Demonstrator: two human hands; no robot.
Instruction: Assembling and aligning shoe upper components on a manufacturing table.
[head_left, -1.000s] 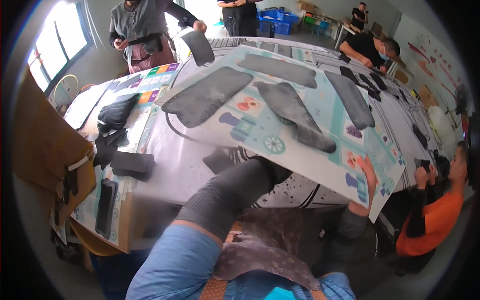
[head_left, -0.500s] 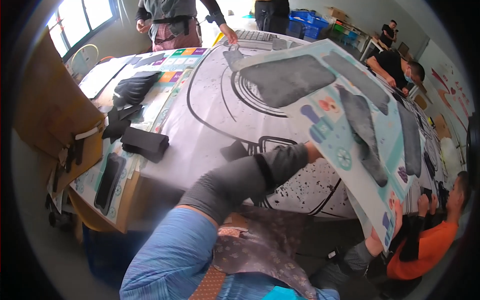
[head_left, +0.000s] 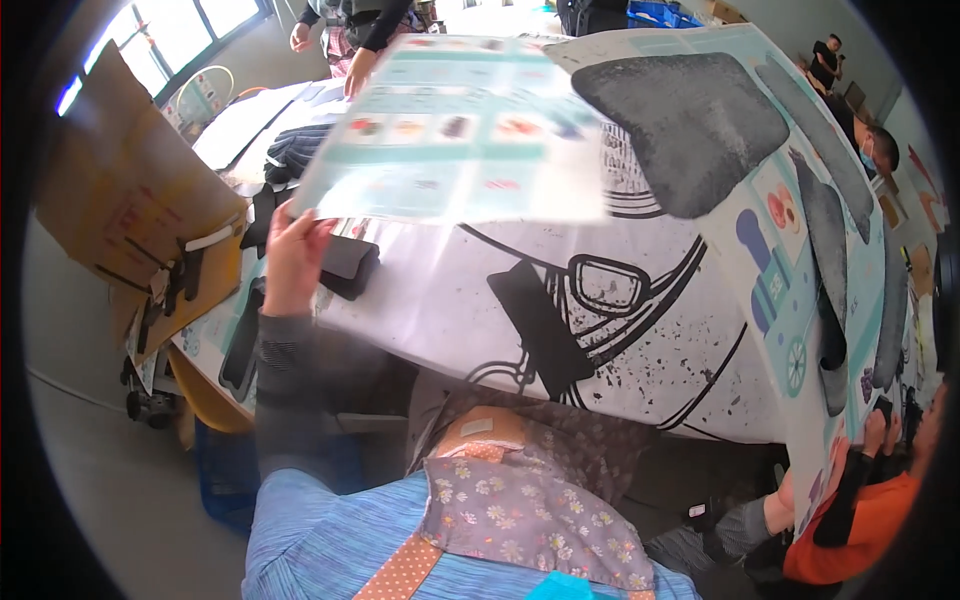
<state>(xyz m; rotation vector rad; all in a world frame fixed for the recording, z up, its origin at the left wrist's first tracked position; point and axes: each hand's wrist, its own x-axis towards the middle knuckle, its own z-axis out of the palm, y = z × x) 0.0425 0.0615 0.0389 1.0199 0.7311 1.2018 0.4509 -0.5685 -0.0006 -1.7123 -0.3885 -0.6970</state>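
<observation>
Hands [head_left: 292, 258] on pale printed sheets [head_left: 460, 130]

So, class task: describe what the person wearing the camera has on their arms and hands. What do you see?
Both hands are bare, with no gloves. The left hand comes out of a long, close-fitting dark grey knit sleeve with a ribbed cuff. The right hand shows only partly at the lower right, its forearm also in a dark grey sleeve.

The left hand [head_left: 292, 262] has risen off the table and now grips a blurred teal printed card sheet [head_left: 455, 130] — the large pale card with grey felt pieces [head_left: 760, 180] has swung rightward, its edge held low by the right hand [head_left: 785, 505].
</observation>
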